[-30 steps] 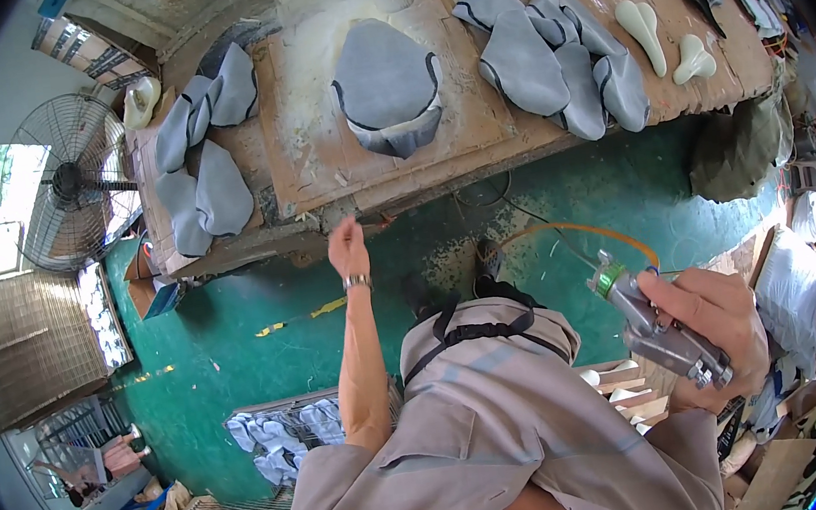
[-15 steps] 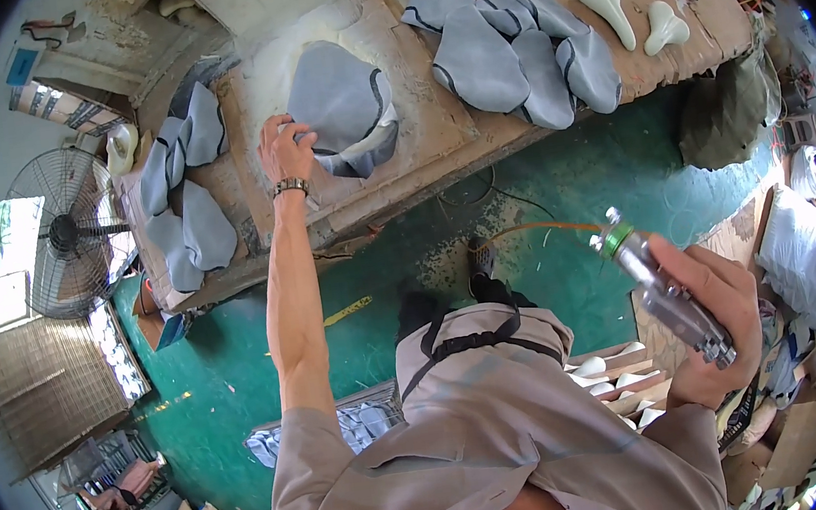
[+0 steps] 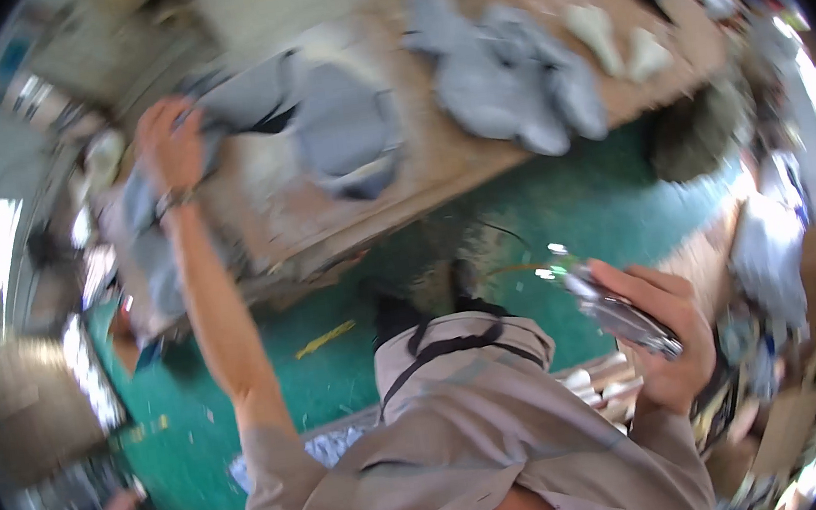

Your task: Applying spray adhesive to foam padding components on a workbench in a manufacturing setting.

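Note:
At the workbench's left part, my left hand (image 3: 172,146) is closed on the edge of a grey saddle cover (image 3: 254,96), which stretches out to the right of it. Motion blurs the fingers. A second grey cover (image 3: 345,121), dark along its edges, lies on the pale, stained middle of the bench. Other grey covers (image 3: 157,258) lie under and beside my left wrist. My right hand (image 3: 667,321), held out over the floor to the right, is wrapped round a metal spray gun (image 3: 626,313) with a green ring. A thin orange hose (image 3: 515,268) runs near its front end.
The wooden workbench (image 3: 325,234) crosses the far side. On its right part lie several grey covers (image 3: 499,83) and two cream saddle shapes (image 3: 595,37). Dark cloth (image 3: 706,130) hangs below the right end. Racks with white pieces (image 3: 604,384) stand close behind me on the right.
My left hand has moved left from the bench's middle, drawing a grey cover along while another stays there. The view has shifted and blurred. My right hand keeps the spray gun.

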The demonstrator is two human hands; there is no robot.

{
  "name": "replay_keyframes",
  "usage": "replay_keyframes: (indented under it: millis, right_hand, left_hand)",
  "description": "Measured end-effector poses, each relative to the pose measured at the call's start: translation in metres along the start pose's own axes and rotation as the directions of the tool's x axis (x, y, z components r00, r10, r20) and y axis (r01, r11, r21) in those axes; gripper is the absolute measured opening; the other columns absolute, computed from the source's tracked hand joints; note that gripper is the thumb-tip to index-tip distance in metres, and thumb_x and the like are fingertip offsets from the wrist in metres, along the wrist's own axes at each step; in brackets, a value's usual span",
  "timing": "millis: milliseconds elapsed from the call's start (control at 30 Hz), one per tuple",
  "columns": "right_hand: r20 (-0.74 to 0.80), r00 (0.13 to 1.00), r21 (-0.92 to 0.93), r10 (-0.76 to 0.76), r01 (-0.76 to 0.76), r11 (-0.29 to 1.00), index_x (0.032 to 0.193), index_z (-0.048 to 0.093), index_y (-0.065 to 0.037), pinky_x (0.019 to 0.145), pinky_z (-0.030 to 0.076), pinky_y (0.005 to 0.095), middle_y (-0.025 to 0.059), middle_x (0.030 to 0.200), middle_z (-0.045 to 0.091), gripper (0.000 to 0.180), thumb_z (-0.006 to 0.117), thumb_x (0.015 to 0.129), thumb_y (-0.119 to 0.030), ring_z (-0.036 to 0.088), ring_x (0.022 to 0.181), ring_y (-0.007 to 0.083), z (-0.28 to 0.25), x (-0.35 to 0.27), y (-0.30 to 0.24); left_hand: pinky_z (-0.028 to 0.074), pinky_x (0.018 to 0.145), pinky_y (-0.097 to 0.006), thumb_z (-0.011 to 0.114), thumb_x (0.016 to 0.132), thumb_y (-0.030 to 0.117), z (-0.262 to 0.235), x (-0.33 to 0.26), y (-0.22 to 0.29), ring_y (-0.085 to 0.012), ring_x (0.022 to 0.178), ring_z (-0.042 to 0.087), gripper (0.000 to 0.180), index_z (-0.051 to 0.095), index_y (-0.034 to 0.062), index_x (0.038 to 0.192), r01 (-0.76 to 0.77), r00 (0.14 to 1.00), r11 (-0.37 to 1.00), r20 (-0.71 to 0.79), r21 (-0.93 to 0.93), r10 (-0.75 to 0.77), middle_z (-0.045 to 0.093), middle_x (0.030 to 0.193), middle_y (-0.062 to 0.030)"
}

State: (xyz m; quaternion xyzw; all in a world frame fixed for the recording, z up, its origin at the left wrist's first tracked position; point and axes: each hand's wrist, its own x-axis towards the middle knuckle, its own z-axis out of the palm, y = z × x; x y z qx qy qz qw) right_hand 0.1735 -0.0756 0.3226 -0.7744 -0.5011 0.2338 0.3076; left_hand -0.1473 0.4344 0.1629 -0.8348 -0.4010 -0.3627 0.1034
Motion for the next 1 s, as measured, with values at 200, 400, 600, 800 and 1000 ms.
replay_keyframes:
  millis: [200, 400, 600, 800, 1000]
  right_hand:
    - [0.214, 0.974, 0.088, -0.076, 0.058, 0.994, 0.136, 0.065, 0.006, 0.08, 0.05, 0.0319, 0.0165, 0.098, 0.068, 0.057, 0.074, 0.081, -0.008, 0.065, 0.086, 0.0246, 0.052, 0.039, -0.056]
    - [0.293, 0.94, 0.081, -0.175, 0.158, 0.984, 0.14, 0.06, 0.007, 0.072, 0.047, 0.0305, 0.0141, 0.091, 0.065, 0.056, 0.072, 0.086, -0.006, 0.061, 0.077, 0.022, 0.105, 0.06, -0.096]
    - [0.366, 0.911, 0.025, -0.189, 0.194, 0.981, 0.138, 0.061, 0.006, 0.073, 0.048, 0.0324, 0.0156, 0.092, 0.066, 0.057, 0.071, 0.083, -0.001, 0.062, 0.077, 0.0243, 0.171, 0.087, -0.154]
    - [0.417, 0.887, 0.18, -0.2, 0.135, 0.974, 0.145, 0.058, -0.001, 0.08, 0.052, 0.0289, 0.0153, 0.101, 0.07, 0.065, 0.076, 0.082, 0.004, 0.068, 0.085, 0.0238, 0.243, 0.122, -0.181]
    - [0.457, 0.883, 0.35, -0.109, -0.066, 0.935, 0.155, 0.049, -0.006, 0.081, 0.052, 0.0263, 0.0047, 0.103, 0.069, 0.069, 0.075, 0.091, -0.002, 0.062, 0.087, 0.0105, 0.3, 0.176, -0.204]
  left_hand:
    - [0.05, 0.095, -0.041, 0.078, 0.082, 0.018, -0.036, -0.025, -0.078, -0.0271, 0.111, 0.064, 0.011, 0.077, 0.0137, 0.092, 0.099, 0.992, 0.995, -0.075, -0.014, -0.1, 0.071, 0.11, -0.0045]
    - [0.043, 0.105, -0.052, 0.074, 0.081, 0.013, -0.01, -0.214, -0.13, -0.0338, 0.122, 0.058, 0.02, 0.077, 0.0105, 0.1, 0.094, 0.99, 0.953, 0.078, 0.288, -0.122, 0.063, 0.117, -0.0116]
    - [0.041, 0.107, -0.053, 0.078, 0.071, 0.007, 0.013, -0.293, -0.163, -0.0317, 0.124, 0.054, 0.04, 0.076, 0.0143, 0.11, 0.277, 0.861, 0.889, 0.316, 0.366, -0.398, 0.062, 0.118, -0.01]
    - [0.047, 0.098, -0.048, 0.069, 0.073, -0.007, -0.018, -0.303, -0.167, -0.0375, 0.113, 0.059, 0.047, 0.073, 0.0097, 0.116, 0.68, 0.72, 0.724, -0.083, -0.114, -0.689, 0.064, 0.117, -0.0154]
    - [0.053, 0.09, -0.041, 0.069, 0.084, -0.002, -0.043, -0.444, -0.152, -0.0332, 0.104, 0.065, 0.032, 0.072, 0.0096, 0.113, 0.841, 0.538, 0.523, 0.325, -0.141, -0.777, 0.067, 0.108, -0.0137]
